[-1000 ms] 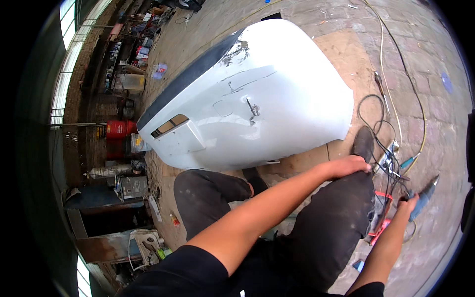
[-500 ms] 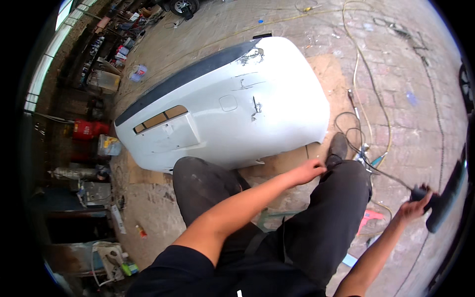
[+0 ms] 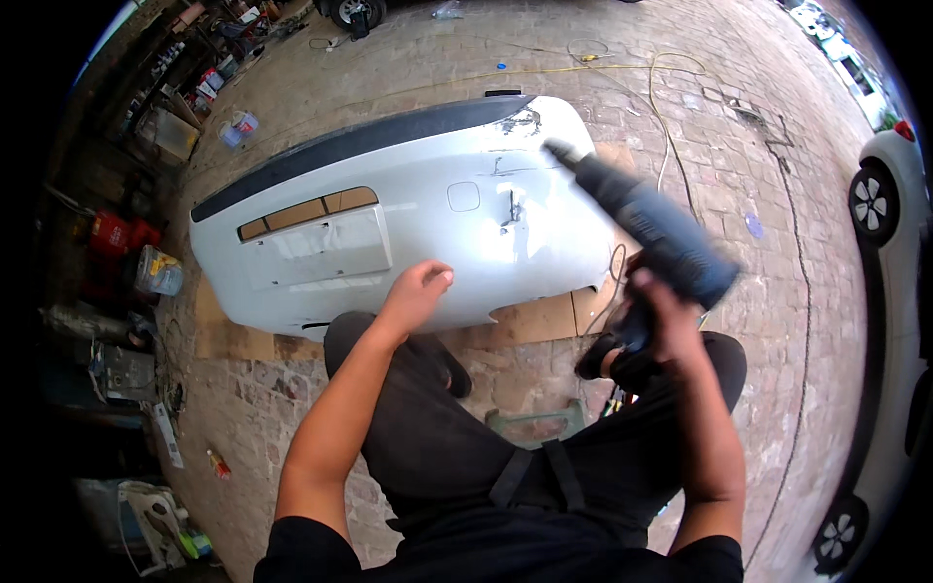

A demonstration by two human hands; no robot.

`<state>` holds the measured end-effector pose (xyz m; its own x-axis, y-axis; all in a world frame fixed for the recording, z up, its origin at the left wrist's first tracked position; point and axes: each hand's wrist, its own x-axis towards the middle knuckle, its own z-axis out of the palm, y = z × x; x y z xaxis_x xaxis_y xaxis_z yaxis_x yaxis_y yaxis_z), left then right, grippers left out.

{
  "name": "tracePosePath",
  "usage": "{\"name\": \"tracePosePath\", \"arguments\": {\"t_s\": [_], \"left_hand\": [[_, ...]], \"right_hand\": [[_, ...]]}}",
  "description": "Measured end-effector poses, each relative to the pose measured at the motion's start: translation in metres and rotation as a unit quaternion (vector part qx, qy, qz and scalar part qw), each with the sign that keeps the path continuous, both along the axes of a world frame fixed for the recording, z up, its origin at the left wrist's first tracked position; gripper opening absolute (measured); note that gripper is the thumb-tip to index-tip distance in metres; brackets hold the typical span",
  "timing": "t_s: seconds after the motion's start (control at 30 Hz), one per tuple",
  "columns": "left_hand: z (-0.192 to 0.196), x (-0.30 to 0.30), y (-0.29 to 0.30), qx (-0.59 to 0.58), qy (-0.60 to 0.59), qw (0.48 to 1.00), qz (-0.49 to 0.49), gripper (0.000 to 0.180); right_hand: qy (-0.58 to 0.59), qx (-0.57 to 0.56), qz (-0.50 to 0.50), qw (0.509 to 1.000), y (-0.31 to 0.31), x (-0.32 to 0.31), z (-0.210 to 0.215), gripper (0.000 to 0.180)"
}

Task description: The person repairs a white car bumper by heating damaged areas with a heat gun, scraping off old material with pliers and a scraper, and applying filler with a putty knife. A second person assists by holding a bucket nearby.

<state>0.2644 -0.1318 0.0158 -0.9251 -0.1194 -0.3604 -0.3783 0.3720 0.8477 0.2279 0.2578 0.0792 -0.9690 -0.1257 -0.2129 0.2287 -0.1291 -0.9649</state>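
Observation:
A white car bumper with a dark upper strip lies in front of my knees. Black scrapes and a dent mark its right part. My right hand is wrapped round the handle of a dark heat gun, raised over the bumper's right end. Its nozzle points up and left, toward the scraped corner; motion blurs it a little. Over the bumper's near edge hangs my left hand, fingers curled together and nothing visible in them. I cannot tell whether it touches the bumper.
Cardboard lies beneath the bumper on the brick paving. A green stool shows between my legs. A yellow hose trails across the ground beyond. At right stands a white car; at left are a bucket and cluttered shelves.
My right hand has brought the heat gun from the far right up over the bumper's right end. My left hand has moved left, from beside my right knee to the bumper's near edge. The view has shifted.

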Motion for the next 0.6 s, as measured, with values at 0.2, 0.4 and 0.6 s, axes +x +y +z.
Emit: {"name": "tracePosePath", "arguments": {"t_s": [0.2, 0.4, 0.6], "left_hand": [[-0.013, 0.008, 0.033, -0.006, -0.005, 0.997, -0.079, 0.035], [-0.037, 0.022, 0.054, -0.199, 0.017, 0.928, -0.314, 0.051], [-0.057, 0.007, 0.045, -0.225, -0.146, 0.867, -0.42, 0.062]], "right_hand": [[-0.006, 0.087, 0.089, 0.992, -0.046, 0.029, -0.086, 0.022], [0.224, 0.292, 0.134, 0.92, -0.067, 0.014, -0.103, 0.032], [0.266, 0.35, 0.164, 0.883, -0.075, -0.003, -0.113, 0.038]]}}
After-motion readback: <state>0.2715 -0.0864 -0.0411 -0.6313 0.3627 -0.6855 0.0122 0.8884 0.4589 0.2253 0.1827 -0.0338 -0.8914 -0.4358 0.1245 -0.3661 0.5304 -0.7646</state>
